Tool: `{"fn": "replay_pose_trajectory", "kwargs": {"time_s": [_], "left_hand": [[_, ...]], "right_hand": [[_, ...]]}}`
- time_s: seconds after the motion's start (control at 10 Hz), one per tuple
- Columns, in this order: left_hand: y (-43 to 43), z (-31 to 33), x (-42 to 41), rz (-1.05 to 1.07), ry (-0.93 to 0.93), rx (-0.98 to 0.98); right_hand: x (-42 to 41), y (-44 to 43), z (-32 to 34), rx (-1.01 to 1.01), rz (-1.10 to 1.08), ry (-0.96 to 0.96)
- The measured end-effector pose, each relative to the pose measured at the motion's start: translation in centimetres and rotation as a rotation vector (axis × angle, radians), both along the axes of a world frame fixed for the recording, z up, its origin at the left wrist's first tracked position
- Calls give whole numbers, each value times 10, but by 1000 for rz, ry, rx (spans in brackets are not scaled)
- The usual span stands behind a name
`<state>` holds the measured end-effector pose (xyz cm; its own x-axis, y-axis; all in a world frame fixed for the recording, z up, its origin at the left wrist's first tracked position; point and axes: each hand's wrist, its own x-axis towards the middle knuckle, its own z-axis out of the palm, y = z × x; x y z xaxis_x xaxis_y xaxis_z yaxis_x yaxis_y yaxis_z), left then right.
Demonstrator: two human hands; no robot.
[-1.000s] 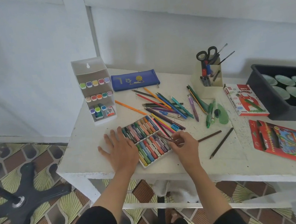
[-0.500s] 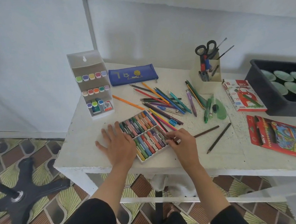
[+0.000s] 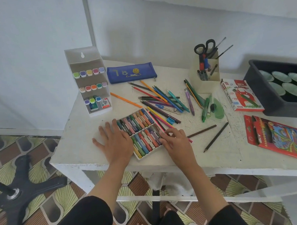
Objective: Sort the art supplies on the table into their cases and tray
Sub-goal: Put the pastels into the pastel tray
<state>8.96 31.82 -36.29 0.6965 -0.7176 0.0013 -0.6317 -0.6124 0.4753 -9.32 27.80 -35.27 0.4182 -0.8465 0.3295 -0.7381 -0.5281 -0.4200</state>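
Oil pastel tray (image 3: 139, 157), front of table (image 3: 80, 130): head view.
Left grip (image 3: 117, 145) released, flat on table against tray's left end. Right grip (image 3: 177, 144): bent fingertips on lower pastel row; whether grasping, cannot tell. Coloured pencils (image 3: 162, 97) loose behind.

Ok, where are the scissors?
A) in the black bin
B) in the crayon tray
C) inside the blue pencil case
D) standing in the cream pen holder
D: the black-handled scissors stick up out of the cream pen holder, handles on top.
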Motion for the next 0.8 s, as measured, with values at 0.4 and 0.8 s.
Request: {"fn": "replay_pose_trajectory", "kwargs": {"time_s": [0.4,0.8], "left_hand": [[1,-1,0,0,1,-2],[1,0,0,-4,1,-1]], "right_hand": [[7,-3,10,115,-26,-98],[34,-37,34,489,-275,-186]]}}
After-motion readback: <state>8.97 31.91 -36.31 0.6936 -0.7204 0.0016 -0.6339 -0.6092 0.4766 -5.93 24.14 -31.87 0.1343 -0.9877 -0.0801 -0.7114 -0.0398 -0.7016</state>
